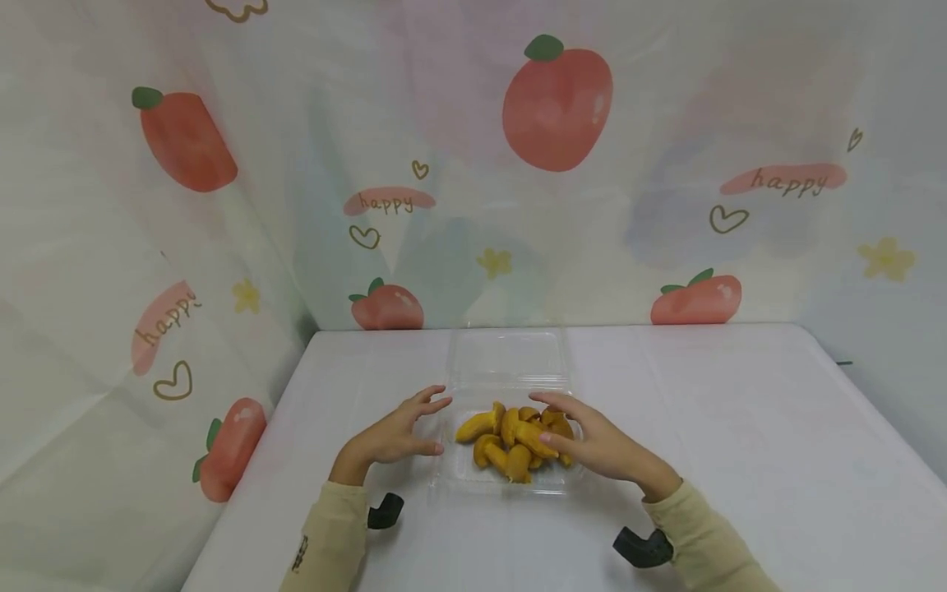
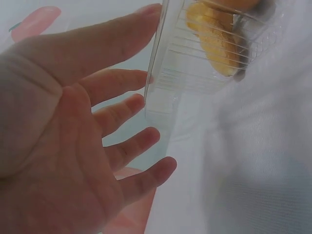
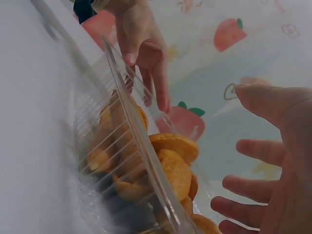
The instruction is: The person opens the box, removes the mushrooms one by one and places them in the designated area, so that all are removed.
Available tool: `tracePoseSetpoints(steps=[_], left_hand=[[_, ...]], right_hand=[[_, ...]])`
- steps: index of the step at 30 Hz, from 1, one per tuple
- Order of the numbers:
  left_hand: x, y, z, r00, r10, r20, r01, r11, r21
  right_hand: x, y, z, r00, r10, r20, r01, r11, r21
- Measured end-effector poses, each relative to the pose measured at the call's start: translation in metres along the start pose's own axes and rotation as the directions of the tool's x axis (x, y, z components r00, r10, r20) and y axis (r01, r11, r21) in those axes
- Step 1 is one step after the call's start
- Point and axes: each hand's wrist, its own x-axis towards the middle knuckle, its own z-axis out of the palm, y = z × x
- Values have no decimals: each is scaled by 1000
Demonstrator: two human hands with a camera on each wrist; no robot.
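Observation:
A clear plastic clamshell container (image 1: 453,473) sits on the white table with its lid (image 1: 510,355) folded back. Inside lies a heap of yellow-orange mushrooms (image 1: 518,460), some rising above the rim. My left hand (image 1: 390,433) is at the container's left side, fingers spread and loosely bent, thumb and fingertips right by the rim in the left wrist view. Over the right side is my right hand (image 1: 607,444), its fingers extended and its thumb overlapping the mushrooms in the head view. In the right wrist view its fingers (image 3: 248,187) stand apart from the container wall, with nothing between them.
Black curved pieces (image 1: 385,511) sit at both wrists beside the beige sleeves (image 1: 329,530). A patterned cloth backdrop (image 1: 459,123) with fruit prints rises behind the table (image 1: 710,411) and along its left side.

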Motion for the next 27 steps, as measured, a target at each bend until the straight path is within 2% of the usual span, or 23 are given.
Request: tracePoseSetpoints(steps=[5, 16, 27], left_hand=[[0, -1, 0, 1000, 1, -2, -1, 1000, -5], [0, -1, 1, 1000, 2, 0, -2, 1000, 1], [0, 0, 0, 1000, 4, 7, -4, 1000, -13]], right_hand=[[0, 0, 6, 999, -6, 32, 6, 1000, 3], [3, -1, 15, 997, -66, 37, 69, 993, -92], [2, -1, 20, 999, -31, 37, 35, 993, -108]])
